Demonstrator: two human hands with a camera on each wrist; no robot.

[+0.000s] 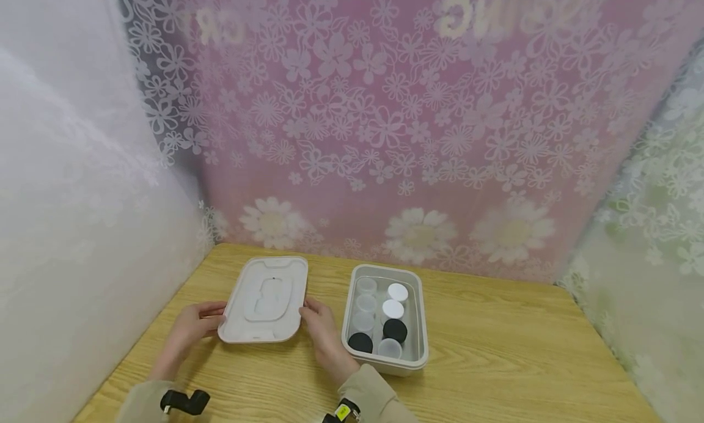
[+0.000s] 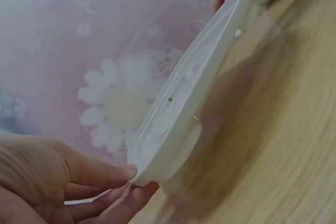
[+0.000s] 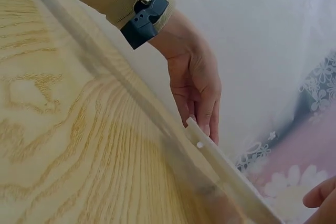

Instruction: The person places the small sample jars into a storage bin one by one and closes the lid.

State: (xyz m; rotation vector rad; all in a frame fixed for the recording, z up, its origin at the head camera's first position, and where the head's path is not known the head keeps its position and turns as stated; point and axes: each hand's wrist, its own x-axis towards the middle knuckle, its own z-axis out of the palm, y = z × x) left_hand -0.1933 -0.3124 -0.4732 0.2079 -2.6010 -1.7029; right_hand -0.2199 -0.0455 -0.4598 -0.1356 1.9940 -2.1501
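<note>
Between both hands is a white plastic lid (image 1: 268, 299), its recessed panel facing up, held above the wooden table in the left wrist view. My left hand (image 1: 194, 325) pinches its left edge, thumb on top and fingers beneath. At the opposite edge, my right hand (image 1: 323, 334) grips the lid with the thumb on top. Just right of that hand stands an uncovered pale box (image 1: 425, 325). Inside it are two rows of small round containers: clear-topped ones (image 1: 365, 302), white-lidded ones (image 1: 393, 309) and black-lidded ones (image 1: 395, 331).
The wooden table (image 1: 495, 349) extends right of the box. A pink flowered curtain (image 1: 352, 136) hangs along its back edge. Pale sheets stand at the left (image 1: 82, 197) and right sides. Black camera mounts (image 1: 185, 402) sit on both wrists.
</note>
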